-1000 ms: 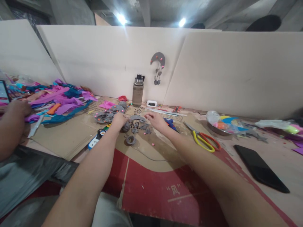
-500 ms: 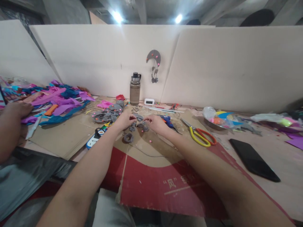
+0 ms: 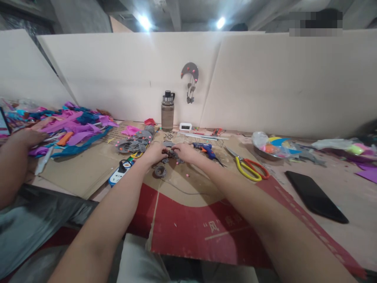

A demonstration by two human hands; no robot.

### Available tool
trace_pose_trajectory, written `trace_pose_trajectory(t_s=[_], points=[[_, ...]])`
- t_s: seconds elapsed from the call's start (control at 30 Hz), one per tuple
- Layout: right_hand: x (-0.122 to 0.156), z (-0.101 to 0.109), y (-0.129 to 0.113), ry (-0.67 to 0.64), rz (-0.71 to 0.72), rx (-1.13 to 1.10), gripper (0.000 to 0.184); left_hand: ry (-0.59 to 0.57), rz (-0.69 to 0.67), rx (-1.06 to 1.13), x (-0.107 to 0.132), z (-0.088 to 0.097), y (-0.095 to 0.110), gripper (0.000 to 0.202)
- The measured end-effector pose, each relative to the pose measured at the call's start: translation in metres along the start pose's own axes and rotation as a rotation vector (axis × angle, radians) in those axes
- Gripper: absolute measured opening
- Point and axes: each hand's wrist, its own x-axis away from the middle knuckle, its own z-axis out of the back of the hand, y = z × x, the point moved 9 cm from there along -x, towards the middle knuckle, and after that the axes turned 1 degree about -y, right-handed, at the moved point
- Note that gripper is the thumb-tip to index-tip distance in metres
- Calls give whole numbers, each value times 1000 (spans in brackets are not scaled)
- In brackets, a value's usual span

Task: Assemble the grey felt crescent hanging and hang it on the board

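Both my arms reach forward over a cardboard sheet (image 3: pixel 188 196). My left hand (image 3: pixel 155 152) and my right hand (image 3: pixel 184 151) meet fingertip to fingertip over a small cluster of grey felt pieces (image 3: pixel 170 154), fingers curled and pinching at them. A grey felt ring (image 3: pixel 160 171) lies just in front of my left hand. A heap of more grey felt shapes (image 3: pixel 133 144) sits to the left. A blue glue gun (image 3: pixel 204 147) rests right behind my right hand.
Yellow and orange scissors (image 3: pixel 249 169), a black phone (image 3: pixel 312 195) and a metal bowl of coloured scraps (image 3: pixel 272 147) lie to the right. A water bottle (image 3: pixel 167 111) stands by the partition. A power strip (image 3: pixel 119 175), coloured fabric strips (image 3: pixel 70 125) and another person's hand (image 3: pixel 25 137) are at left.
My two hands have drawn together over the grey felt pieces, from apart to fingertips touching. The view has shifted slightly.
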Motion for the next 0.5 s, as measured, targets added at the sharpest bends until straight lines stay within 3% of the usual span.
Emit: trace_pose_trajectory(t_s=[0.13, 0.2, 0.37, 0.5], points=[[13, 26, 17, 153, -42, -192, 28, 179, 18, 97, 2, 20, 9, 15], [25, 41, 23, 217, -22, -273, 26, 199, -1, 144, 3, 25, 18, 13], [64, 73, 38, 336, -39, -345, 21, 70, -99, 194, 4, 17, 47, 7], [88, 78, 45, 334, -65, -332, 19, -5, -47, 216, 9, 8, 55, 11]])
